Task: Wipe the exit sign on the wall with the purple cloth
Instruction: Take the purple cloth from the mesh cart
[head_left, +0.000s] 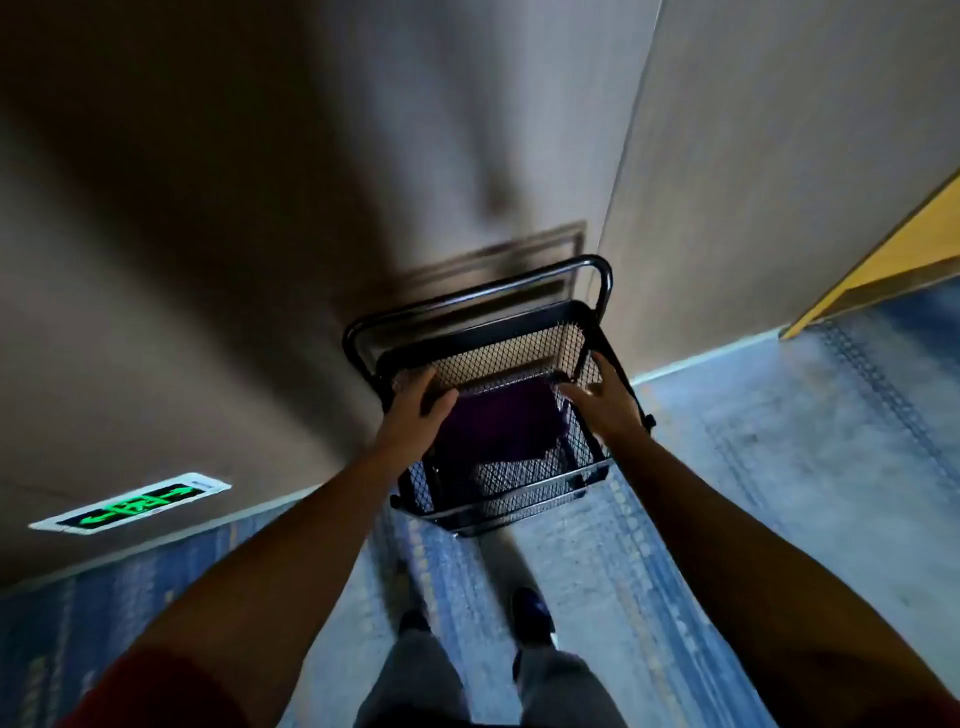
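both hands — left hand (415, 410), right hand (608, 400) — fingers spread loose, holding nothing, over purple cloth (498, 426).

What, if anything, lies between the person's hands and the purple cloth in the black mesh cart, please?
Nothing visible does. The purple cloth lies in the open top basket of the black wire-mesh cart; the left hand and right hand are at its rim, directly above it, with no lid or object between.
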